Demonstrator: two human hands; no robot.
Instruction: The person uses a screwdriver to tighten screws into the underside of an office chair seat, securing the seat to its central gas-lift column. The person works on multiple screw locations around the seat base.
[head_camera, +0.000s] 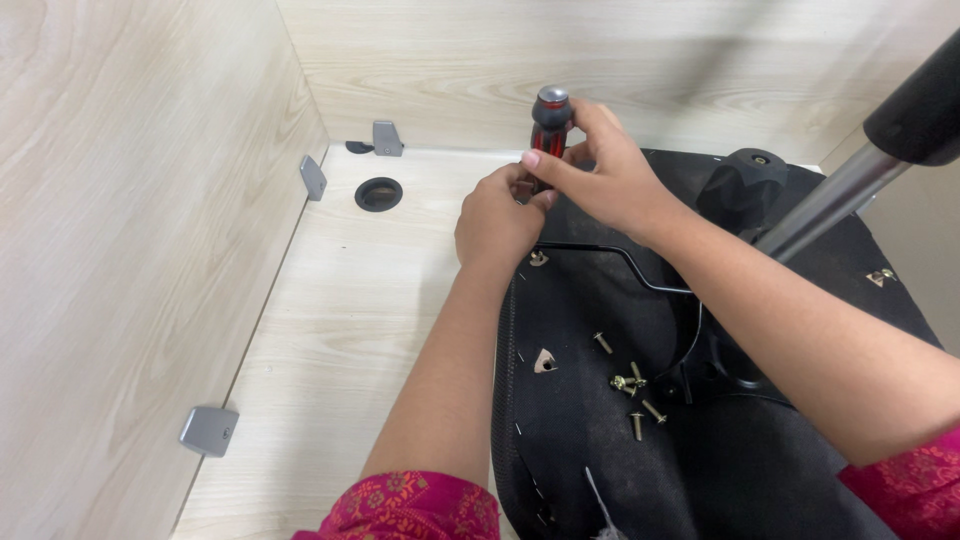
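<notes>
Two hands: both are at the far edge of the black chair underside, close together, touching at the fingers.
Wall brackets: grey metal pieces (209, 430) on the light wood panel, at 9 o'clock from the hands, well apart.
Round hole (379, 194): dark cable hole in the wooden surface, at 9 o'clock from the left hand.
Left hand (497, 222): fingers curled closed low around the screwdriver shaft; what lies under the fingers is hidden.
Screwdriver (550, 115): black and red handle, upright, between both hands.
Right hand (607, 177): fingers closed around the handle, from 3 o'clock.
Seat underside (600, 470): black fabric, at 6 o'clock from the hands.
Loose screws (634, 385): small brass-coloured group lying on the seat underside.
Metal column (830, 200): silver tube, tilted, at 3 o'clock.
</notes>
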